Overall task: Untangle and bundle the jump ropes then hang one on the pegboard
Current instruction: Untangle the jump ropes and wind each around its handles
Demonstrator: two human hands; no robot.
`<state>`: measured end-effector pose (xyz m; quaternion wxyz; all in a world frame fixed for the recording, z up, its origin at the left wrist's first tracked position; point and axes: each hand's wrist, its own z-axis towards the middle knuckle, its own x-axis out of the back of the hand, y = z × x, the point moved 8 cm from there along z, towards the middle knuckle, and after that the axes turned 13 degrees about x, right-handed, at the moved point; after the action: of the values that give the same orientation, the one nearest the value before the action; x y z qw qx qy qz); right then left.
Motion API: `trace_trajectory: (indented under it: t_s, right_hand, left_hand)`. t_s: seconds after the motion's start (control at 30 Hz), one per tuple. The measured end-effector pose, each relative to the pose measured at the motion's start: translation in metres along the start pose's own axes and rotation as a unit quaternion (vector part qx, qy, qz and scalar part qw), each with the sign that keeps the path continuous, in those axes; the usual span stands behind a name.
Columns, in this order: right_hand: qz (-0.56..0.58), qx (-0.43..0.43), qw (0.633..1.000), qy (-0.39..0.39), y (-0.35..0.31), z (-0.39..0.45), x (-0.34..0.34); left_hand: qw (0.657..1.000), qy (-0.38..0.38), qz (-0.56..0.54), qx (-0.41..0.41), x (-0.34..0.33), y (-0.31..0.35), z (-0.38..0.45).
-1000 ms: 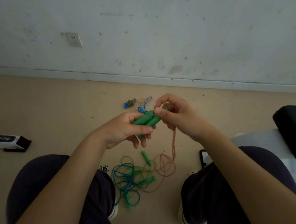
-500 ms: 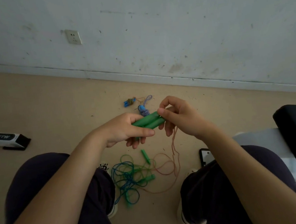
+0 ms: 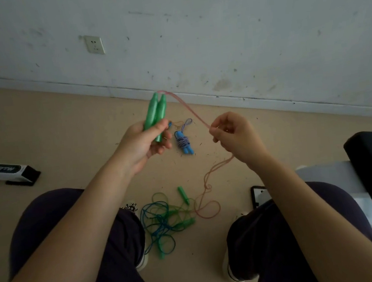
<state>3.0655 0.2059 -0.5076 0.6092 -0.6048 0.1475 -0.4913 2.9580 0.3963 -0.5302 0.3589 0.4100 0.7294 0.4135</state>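
The left hand (image 3: 145,142) grips the pair of green plastic jump-rope handles (image 3: 155,114), now tipped upright where a second ago they lay level between both hands. The right hand (image 3: 233,136) has drawn away and pinches the thin pink cord (image 3: 187,106) running from the handle tips — slack taken up, ready for coiling. Below the handles, the tangled green and blue ropes (image 3: 165,218) wait on the beige floor (image 3: 65,129).

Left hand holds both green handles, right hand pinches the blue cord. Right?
Not quite. In the head view the right hand pinches a pink cord, not blue. The left hand does hold both green handles.
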Motion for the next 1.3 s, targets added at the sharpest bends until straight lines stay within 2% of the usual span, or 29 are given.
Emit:
trace_trajectory:
  t_s: [0.1,0.2,0.27,0.33,0.43,0.53,0.63,0.8,1.07,1.2,1.3]
  right_hand:
    - [-0.067,0.005,0.995,-0.071,-0.001,-0.005,-0.014]
    - [-0.076,0.036,0.985,-0.151,-0.008,-0.011,-0.031]
    - [-0.069,0.062,0.98,-0.176,-0.015,-0.013,-0.037]
    - [-0.057,0.075,0.979,-0.18,-0.02,-0.013,-0.04]
    - [-0.038,0.089,0.98,-0.173,-0.024,-0.012,-0.042]
    - [-0.008,0.1,0.982,-0.161,-0.027,-0.01,-0.043]
    - [0.051,0.076,0.987,-0.135,-0.021,-0.008,-0.041]
    - [0.128,0.047,0.985,-0.109,-0.016,-0.008,-0.037]
    - [0.254,0.007,0.954,-0.161,-0.017,-0.013,-0.044]
    - [0.242,0.026,0.962,-0.126,-0.017,-0.01,-0.037]
    - [0.211,0.023,0.971,-0.107,-0.016,-0.01,-0.034]
  left_hand:
    - [0.993,0.028,0.111,-0.005,-0.001,-0.006,0.001]
    - [0.962,0.037,0.27,-0.001,-0.004,-0.014,0.005]
    - [0.929,-0.008,0.369,0.021,-0.014,-0.025,0.005]
    - [0.905,-0.077,0.413,0.061,-0.025,-0.039,0.0]
    - [0.893,-0.153,0.412,0.094,-0.04,-0.049,-0.008]
    - [0.898,-0.183,0.389,0.095,-0.046,-0.049,-0.011]
    - [0.909,-0.204,0.35,0.097,-0.05,-0.047,-0.015]
    - [0.932,-0.221,0.273,0.083,-0.052,-0.038,-0.015]
    - [0.968,-0.185,0.162,0.043,-0.043,-0.022,-0.012]
    - [0.976,-0.183,0.111,0.047,-0.039,-0.021,-0.011]
    - [0.972,-0.186,0.126,0.075,-0.04,-0.025,-0.012]
